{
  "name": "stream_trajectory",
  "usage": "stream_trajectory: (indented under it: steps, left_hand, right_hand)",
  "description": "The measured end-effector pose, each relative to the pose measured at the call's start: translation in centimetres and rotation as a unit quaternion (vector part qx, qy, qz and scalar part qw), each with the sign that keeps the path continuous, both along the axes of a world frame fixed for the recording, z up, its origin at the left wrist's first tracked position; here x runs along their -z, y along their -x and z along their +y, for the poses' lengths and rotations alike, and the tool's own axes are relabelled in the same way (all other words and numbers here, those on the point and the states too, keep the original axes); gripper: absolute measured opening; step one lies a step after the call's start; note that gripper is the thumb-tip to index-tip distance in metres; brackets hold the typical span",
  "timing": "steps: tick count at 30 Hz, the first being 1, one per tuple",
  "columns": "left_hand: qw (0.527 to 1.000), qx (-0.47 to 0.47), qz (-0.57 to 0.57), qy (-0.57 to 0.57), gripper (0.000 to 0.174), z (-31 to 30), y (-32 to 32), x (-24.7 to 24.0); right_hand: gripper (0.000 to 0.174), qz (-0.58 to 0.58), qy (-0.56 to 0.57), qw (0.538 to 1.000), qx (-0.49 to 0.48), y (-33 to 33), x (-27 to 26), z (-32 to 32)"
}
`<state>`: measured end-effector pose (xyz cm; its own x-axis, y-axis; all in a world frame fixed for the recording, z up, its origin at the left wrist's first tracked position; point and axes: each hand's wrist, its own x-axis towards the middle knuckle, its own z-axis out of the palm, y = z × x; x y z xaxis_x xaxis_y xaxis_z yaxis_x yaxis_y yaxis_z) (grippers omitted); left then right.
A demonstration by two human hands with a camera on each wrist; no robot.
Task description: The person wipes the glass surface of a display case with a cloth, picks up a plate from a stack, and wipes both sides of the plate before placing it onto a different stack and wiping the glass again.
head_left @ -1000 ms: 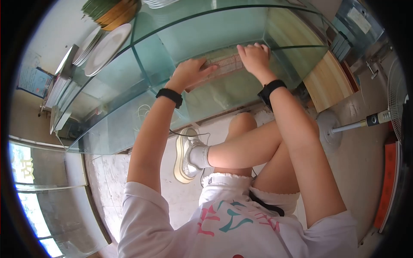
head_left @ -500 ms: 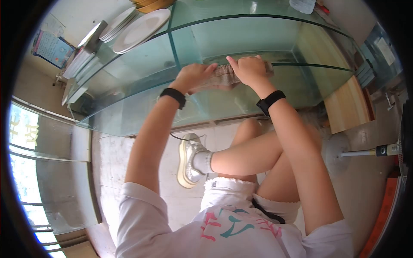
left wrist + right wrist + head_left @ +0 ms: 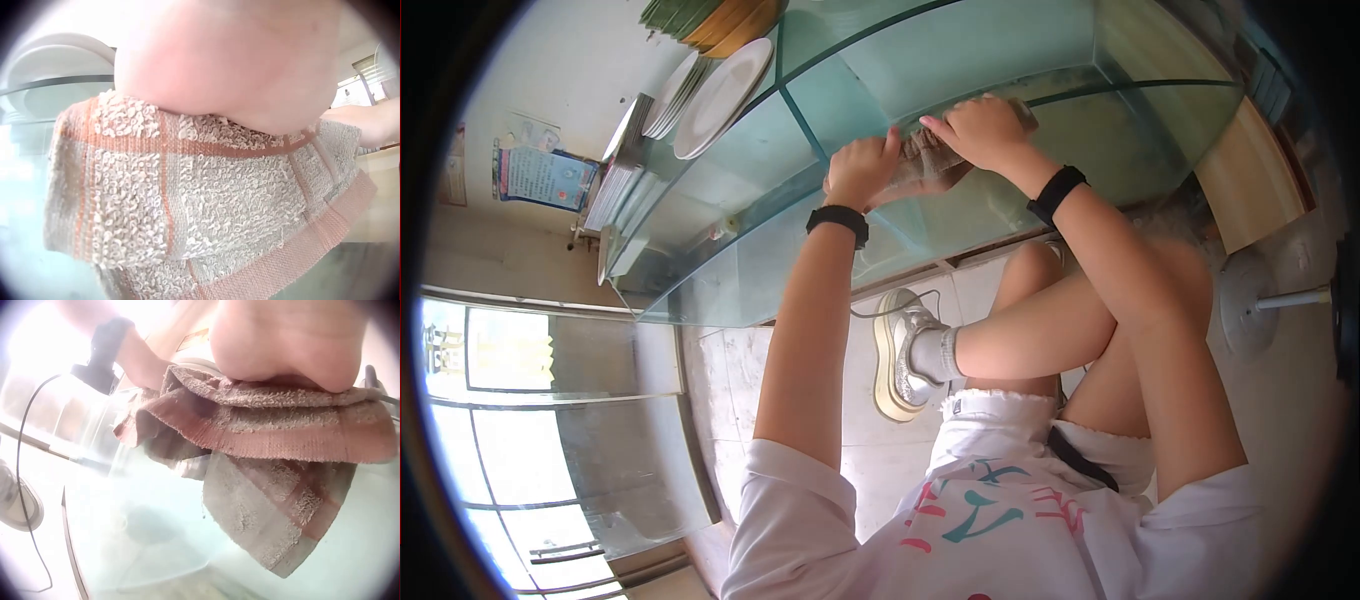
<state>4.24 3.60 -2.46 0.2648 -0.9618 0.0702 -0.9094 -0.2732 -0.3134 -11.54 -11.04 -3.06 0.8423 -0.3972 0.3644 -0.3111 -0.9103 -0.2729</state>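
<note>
— What is seen to have changed from a second ago?

— The towel (image 3: pixel 920 155), spread flat then, is now gathered into a bunch, and the two hands are brought close together over the glass worktop (image 3: pixel 1020 50).

— How are the hands closed?

— The left hand (image 3: pixel 862 170) is curled round the towel's near end. The right hand (image 3: pixel 982 130) is bent over the far end, and folds are seen hanging beneath it in the wrist view (image 3: pixel 275 456).

— Where is the towel placed relative to them?

— It is held between them. Its long axis is laid from 8 to 2 o'clock in the head view, with the right hand at 2 o'clock of the left. Neither hand is nearer, as both are on it. Stacked plates (image 3: pixel 720 95) are kept well apart at 10 o'clock.
</note>
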Motion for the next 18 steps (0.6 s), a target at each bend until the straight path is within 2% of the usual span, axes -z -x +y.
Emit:
stream_trajectory:
  steps: [1,2,3,4,5,7,8,10,12,14,18]
  left_hand:
    - [0.998,-0.050,0.029,-0.001,0.040,-0.3,-0.2,0.3]
    - [0.999,-0.047,0.027,-0.006,0.040,-0.1,-0.4,0.8]
    - [0.998,-0.041,0.049,0.027,0.036,0.1,0.0,0.4]
    - [0.995,-0.034,0.071,0.060,0.058,0.0,0.5,-0.1]
    - [0.996,-0.028,0.070,0.057,0.058,-0.2,0.6,-0.2]
    - [0.984,-0.116,0.120,0.063,0.052,-0.6,0.4,-0.4]
    - [0.985,-0.110,0.117,0.061,0.052,-0.7,0.4,-0.3]
    - [0.969,-0.180,0.144,0.084,0.050,-0.4,2.1,-1.4]
    - [0.967,-0.178,0.139,0.120,0.048,-0.1,3.5,-1.4]
    - [0.962,-0.176,0.140,0.154,0.046,0.3,4.3,-1.4]
    - [0.962,-0.092,0.153,0.208,0.039,1.1,4.1,-0.9]
  right_hand:
    - [0.063,-0.049,0.019,0.998,-0.024,-0.1,0.4,-0.3]
    - [0.059,-0.097,0.040,0.993,-0.047,0.0,1.0,-0.6]
    - [0.059,-0.098,0.037,0.994,-0.042,0.3,1.1,-0.8]
    - [0.055,-0.113,0.047,0.990,-0.062,0.5,1.3,-0.9]
    - [0.051,-0.129,0.056,0.987,-0.082,0.8,1.4,-1.1]
    - [0.045,-0.125,0.048,0.988,-0.079,1.5,1.2,-1.2]
    - [0.040,-0.118,0.040,0.989,-0.083,1.8,1.1,-1.3]
    - [0.039,-0.116,0.013,0.991,-0.067,2.6,0.7,-1.8]
    - [0.038,-0.111,-0.013,0.992,-0.054,3.3,0.1,-2.6]
    - [0.036,-0.062,-0.102,0.992,-0.051,3.9,-0.3,-3.8]
    - [0.028,-0.035,-0.153,0.984,-0.086,4.8,-1.6,-3.8]
